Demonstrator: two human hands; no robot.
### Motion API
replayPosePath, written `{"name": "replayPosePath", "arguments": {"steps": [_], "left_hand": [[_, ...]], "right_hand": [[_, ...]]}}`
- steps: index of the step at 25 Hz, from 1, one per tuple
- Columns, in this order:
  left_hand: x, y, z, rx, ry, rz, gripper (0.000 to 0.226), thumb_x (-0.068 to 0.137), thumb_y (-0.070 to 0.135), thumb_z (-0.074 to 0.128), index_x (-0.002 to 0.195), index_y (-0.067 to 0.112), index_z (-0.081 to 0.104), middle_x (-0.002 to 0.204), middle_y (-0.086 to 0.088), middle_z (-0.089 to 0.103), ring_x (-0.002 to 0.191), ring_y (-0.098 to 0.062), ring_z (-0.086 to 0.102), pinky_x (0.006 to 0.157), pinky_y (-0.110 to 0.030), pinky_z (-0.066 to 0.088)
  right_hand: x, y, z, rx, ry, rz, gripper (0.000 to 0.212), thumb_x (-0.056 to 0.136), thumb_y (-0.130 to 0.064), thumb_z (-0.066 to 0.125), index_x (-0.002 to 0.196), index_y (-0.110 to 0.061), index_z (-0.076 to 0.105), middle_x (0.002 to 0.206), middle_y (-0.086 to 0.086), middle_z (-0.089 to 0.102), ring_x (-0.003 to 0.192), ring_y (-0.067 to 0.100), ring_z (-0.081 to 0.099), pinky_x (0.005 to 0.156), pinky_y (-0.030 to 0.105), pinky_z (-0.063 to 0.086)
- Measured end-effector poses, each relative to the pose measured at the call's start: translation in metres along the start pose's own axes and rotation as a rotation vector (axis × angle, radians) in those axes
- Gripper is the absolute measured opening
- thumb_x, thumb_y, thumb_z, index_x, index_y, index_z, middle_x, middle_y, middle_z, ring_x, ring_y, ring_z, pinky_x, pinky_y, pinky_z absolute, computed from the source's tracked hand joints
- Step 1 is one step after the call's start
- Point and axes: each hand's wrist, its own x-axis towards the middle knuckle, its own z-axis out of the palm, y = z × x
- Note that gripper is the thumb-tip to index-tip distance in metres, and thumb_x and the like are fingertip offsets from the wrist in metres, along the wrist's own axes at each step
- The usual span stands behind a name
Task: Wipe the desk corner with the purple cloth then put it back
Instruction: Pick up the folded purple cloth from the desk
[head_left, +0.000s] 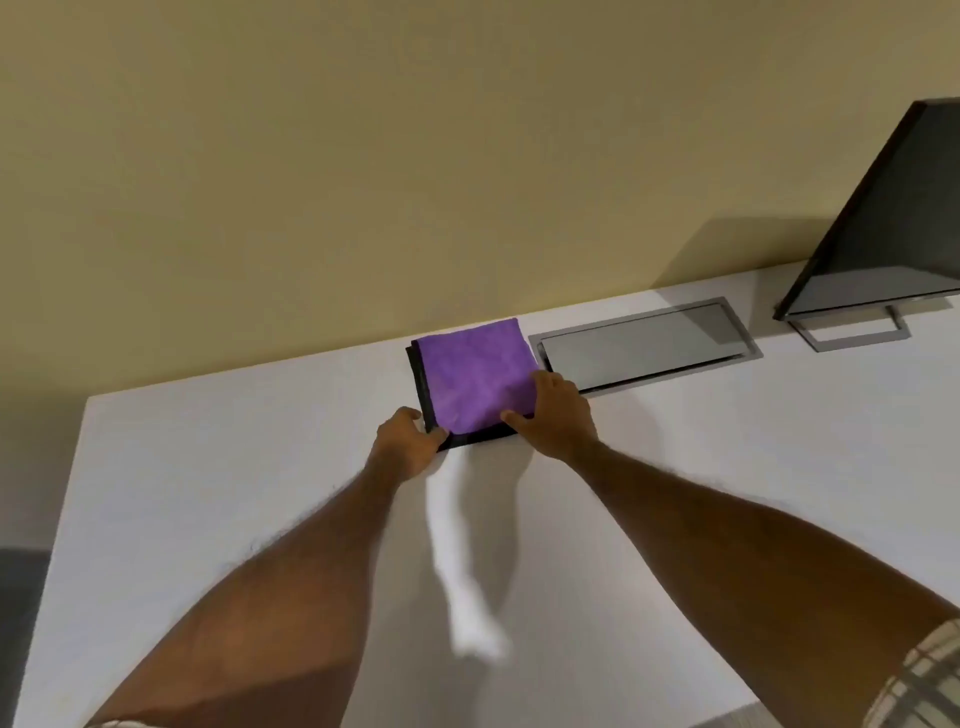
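A folded purple cloth (474, 374) lies flat on the white desk (208, 467), close to the wall, on top of a dark layer that shows along its left and near edges. My left hand (408, 439) pinches the near-left corner of the cloth. My right hand (558, 415) grips the near-right corner, thumb on top of the purple fabric. The desk's far-left corner (98, 402) is off to the left of both hands.
A grey metal cable hatch (644, 345) is set into the desk just right of the cloth. A dark monitor (883, 228) on a metal stand (857, 332) stands at the far right. The desk's left edge drops to a dark floor (21, 597).
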Motion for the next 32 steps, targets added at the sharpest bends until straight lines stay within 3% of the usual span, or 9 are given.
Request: {"name": "replayPosePath", "arguments": {"steps": [6,10,13,16,21,26,28,29,32], "left_hand": [[0.040,0.016,0.027,-0.296,0.126,-0.176,0.064,0.079,0.041,0.071,0.127,0.002,0.053,0.125,-0.019,0.063,0.111,-0.036,0.061,0.092,-0.041,0.051],[0.060,0.014,0.032,-0.401,0.096,-0.231,0.064,0.078,0.043,0.074,0.121,-0.001,0.058,0.116,-0.020,0.066,0.103,-0.038,0.065,0.090,-0.046,0.056],[0.060,0.014,0.039,-0.359,0.118,-0.176,0.059,0.078,0.040,0.075,0.120,0.003,0.056,0.111,-0.013,0.064,0.100,-0.033,0.063,0.086,-0.042,0.056],[0.053,0.012,0.042,-0.347,0.173,-0.094,0.043,0.079,0.030,0.073,0.112,0.007,0.058,0.103,-0.011,0.064,0.089,-0.028,0.061,0.075,-0.039,0.054],[0.037,0.013,0.034,-0.464,0.133,-0.070,0.026,0.076,0.016,0.069,0.100,0.011,0.058,0.093,-0.009,0.065,0.083,-0.028,0.064,0.066,-0.037,0.057],[0.000,-0.009,0.024,-0.590,0.078,-0.156,0.018,0.079,0.013,0.073,0.090,0.009,0.060,0.086,-0.009,0.067,0.071,-0.024,0.064,0.058,-0.031,0.052],[-0.020,-0.023,0.016,-0.624,0.034,-0.152,0.017,0.079,0.014,0.074,0.089,0.009,0.061,0.087,-0.009,0.065,0.072,-0.025,0.063,0.054,-0.025,0.051],[-0.029,-0.029,0.012,-0.608,0.030,-0.124,0.026,0.079,0.017,0.076,0.098,0.010,0.060,0.095,-0.005,0.063,0.082,-0.024,0.062,0.061,-0.023,0.052],[-0.057,-0.040,-0.016,-0.424,0.125,0.001,0.088,0.071,0.040,0.083,0.141,0.014,0.035,0.128,0.009,0.043,0.118,-0.015,0.048,0.101,-0.034,0.045]], "right_hand": [[0.046,0.007,0.020,0.019,-0.045,0.167,0.081,0.079,-0.054,0.072,0.139,-0.011,0.037,0.137,0.016,0.049,0.126,0.035,0.047,0.102,0.052,0.046],[0.063,0.014,0.031,0.164,-0.015,0.244,0.085,0.075,-0.057,0.074,0.137,-0.009,0.041,0.132,0.015,0.053,0.122,0.035,0.052,0.100,0.051,0.048],[0.068,0.017,0.033,0.367,-0.091,0.274,0.065,0.079,-0.050,0.074,0.121,-0.004,0.056,0.112,0.012,0.064,0.107,0.034,0.062,0.086,0.041,0.055],[0.063,0.020,0.032,0.482,-0.128,0.260,0.051,0.082,-0.034,0.076,0.120,-0.005,0.058,0.112,0.010,0.064,0.103,0.030,0.062,0.083,0.038,0.054],[0.043,0.018,0.015,0.669,-0.215,0.206,0.062,0.078,-0.010,0.079,0.132,-0.009,0.048,0.125,0.010,0.057,0.111,0.027,0.056,0.090,0.041,0.053],[0.010,0.005,-0.005,0.731,-0.250,0.078,0.057,0.078,-0.002,0.076,0.126,-0.013,0.046,0.119,0.003,0.058,0.107,0.023,0.058,0.076,0.025,0.053],[-0.005,-0.004,-0.014,0.688,-0.276,-0.017,0.052,0.079,-0.002,0.074,0.122,-0.017,0.047,0.115,0.001,0.059,0.104,0.022,0.059,0.078,0.026,0.053],[-0.011,-0.010,-0.018,0.645,-0.291,-0.069,0.050,0.080,-0.003,0.073,0.121,-0.017,0.048,0.114,0.002,0.060,0.104,0.023,0.059,0.082,0.029,0.053],[-0.029,-0.031,-0.033,0.471,-0.353,-0.264,0.040,0.081,-0.003,0.069,0.115,-0.015,0.051,0.106,0.002,0.060,0.098,0.025,0.059,0.078,0.029,0.050]]}}
